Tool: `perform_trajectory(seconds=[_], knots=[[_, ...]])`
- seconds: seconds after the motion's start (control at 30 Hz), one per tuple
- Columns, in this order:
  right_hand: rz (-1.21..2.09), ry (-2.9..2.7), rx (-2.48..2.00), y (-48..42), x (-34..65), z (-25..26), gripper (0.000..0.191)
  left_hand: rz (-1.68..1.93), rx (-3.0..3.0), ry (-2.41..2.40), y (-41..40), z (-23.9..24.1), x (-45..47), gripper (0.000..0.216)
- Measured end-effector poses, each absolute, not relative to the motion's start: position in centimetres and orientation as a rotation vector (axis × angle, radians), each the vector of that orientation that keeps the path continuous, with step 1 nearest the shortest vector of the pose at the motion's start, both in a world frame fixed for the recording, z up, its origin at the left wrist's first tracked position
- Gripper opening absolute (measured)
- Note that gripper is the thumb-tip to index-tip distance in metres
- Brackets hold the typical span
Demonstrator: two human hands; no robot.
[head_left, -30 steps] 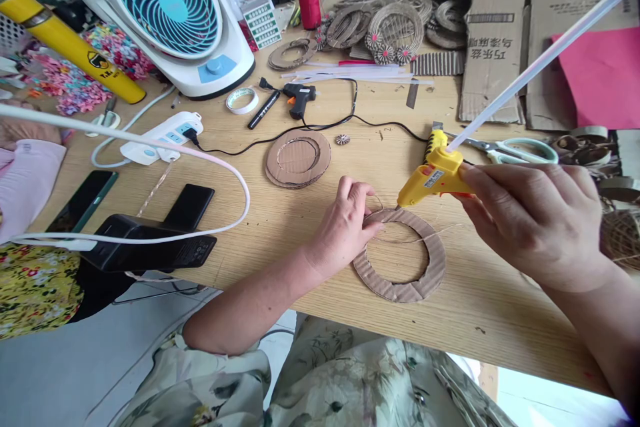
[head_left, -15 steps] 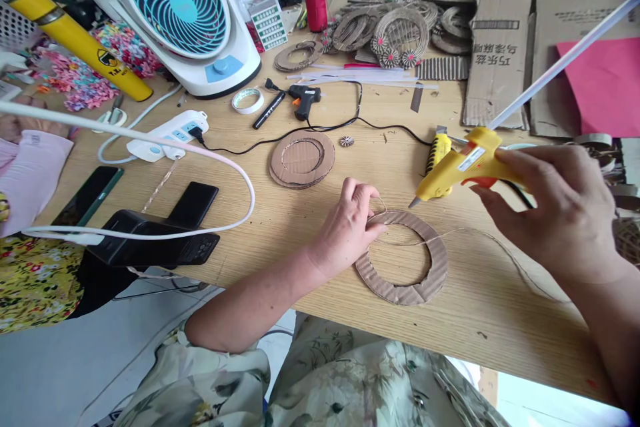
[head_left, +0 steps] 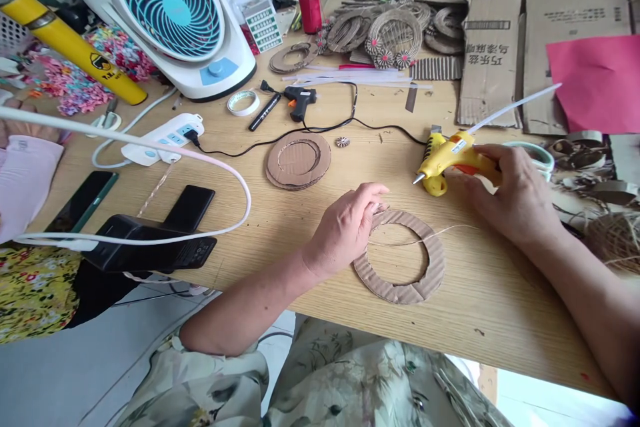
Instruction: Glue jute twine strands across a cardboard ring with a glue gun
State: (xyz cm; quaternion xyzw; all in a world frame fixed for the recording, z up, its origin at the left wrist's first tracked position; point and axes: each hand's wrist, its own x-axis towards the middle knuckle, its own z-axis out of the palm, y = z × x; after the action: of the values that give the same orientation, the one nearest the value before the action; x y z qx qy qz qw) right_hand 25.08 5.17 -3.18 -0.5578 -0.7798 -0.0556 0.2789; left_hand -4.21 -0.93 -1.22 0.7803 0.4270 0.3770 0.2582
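Note:
My left hand [head_left: 340, 233] is closed at the upper left edge of a flat corrugated cardboard ring [head_left: 433, 267], which lies on the table. Its fingertips press together on the rim, partly hidden by the hand itself. A thin strand of twine [head_left: 453, 227] runs from near those fingers across the ring's opening and off to the right. My right hand [head_left: 515, 197] is wrapped round the handle of a yellow hot glue gun [head_left: 445, 155], low over the table. The gun's nozzle points left, and a clear glue stick [head_left: 515, 107] sticks out of its back.
Behind the glue gun lies a yellow utility knife [head_left: 434, 137]. Another cardboard disc [head_left: 323, 153], a black glue gun [head_left: 301, 100] and a power strip [head_left: 163, 137] are farther left. At right sit a twine ball [head_left: 615, 240] and tape roll [head_left: 543, 159]. A co-worker's sleeve [head_left: 30, 173] shows at left.
My right hand has lowered the yellow glue gun and brought it slightly left, turning it flatter. My left hand stays at the ring, its fingers shifted a little.

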Motion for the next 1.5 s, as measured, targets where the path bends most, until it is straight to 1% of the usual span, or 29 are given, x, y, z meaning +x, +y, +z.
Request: perform_trajectory(seconds=[0.13,0.23,0.3,0.37,0.4,0.43,0.47,0.5,0.57,0.67,0.8,0.9,1.0,1.23,1.5], knots=[[-0.055,-2.096,-1.494,5.3,24.6,-3.3,0.049,0.994,2.045,1.169,-0.9,-1.5,-4.2,0.030],[-0.030,-2.104,-1.505,5.5,24.7,-3.5,0.051,0.979,1.869,1.144,-0.8,-1.6,-4.2,0.028],[-0.107,-2.130,-1.507,5.4,24.9,-3.3,0.056,0.979,1.725,1.113,-0.8,-1.6,-4.1,0.025],[-0.307,-2.134,-1.475,4.8,24.7,-2.8,0.057,0.972,1.587,1.098,-0.8,-1.5,-4.0,0.023],[-0.414,-2.124,-1.428,4.2,24.3,-2.5,0.054,0.961,1.527,1.093,-0.9,-1.5,-3.9,0.023],[-0.509,-2.103,-1.370,3.6,23.7,-2.1,0.046,0.951,1.478,1.091,-0.9,-1.4,-3.8,0.022],[-0.510,-2.114,-1.267,2.8,23.0,-1.7,0.035,0.943,1.443,1.090,-1.0,-1.4,-3.7,0.021],[-0.416,-2.194,-1.144,2.0,22.1,-1.4,0.030,0.939,1.422,1.091,-1.0,-1.4,-3.7,0.021],[-0.168,-2.422,-0.998,0.6,20.2,-1.0,0.036,0.935,1.413,1.090,-1.0,-1.4,-3.6,0.020],[-0.012,-2.555,-0.891,-0.5,18.1,-1.2,0.037,0.912,1.492,1.102,-1.0,-1.6,-3.5,0.019],[0.067,-2.529,-0.853,-0.3,17.7,-2.0,0.029,0.891,1.781,1.138,-0.8,-1.6,-3.7,0.018],[0.134,-2.471,-0.891,0.1,18.1,-2.4,0.020,0.907,2.017,1.192,-0.7,-1.7,-4.0,0.008],[0.219,-2.412,-0.927,0.3,18.4,-2.5,0.016,0.862,2.239,1.234,-0.8,-1.9,-4.3,0.013],[0.332,-2.333,-0.945,0.4,18.7,-2.8,0.015,0.668,2.518,1.258,-1.3,-2.0,-4.5,0.024],[0.340,-2.344,-0.931,0.5,18.9,-3.0,0.016,0.507,2.584,1.294,-1.5,-1.9,-4.2,0.025]])
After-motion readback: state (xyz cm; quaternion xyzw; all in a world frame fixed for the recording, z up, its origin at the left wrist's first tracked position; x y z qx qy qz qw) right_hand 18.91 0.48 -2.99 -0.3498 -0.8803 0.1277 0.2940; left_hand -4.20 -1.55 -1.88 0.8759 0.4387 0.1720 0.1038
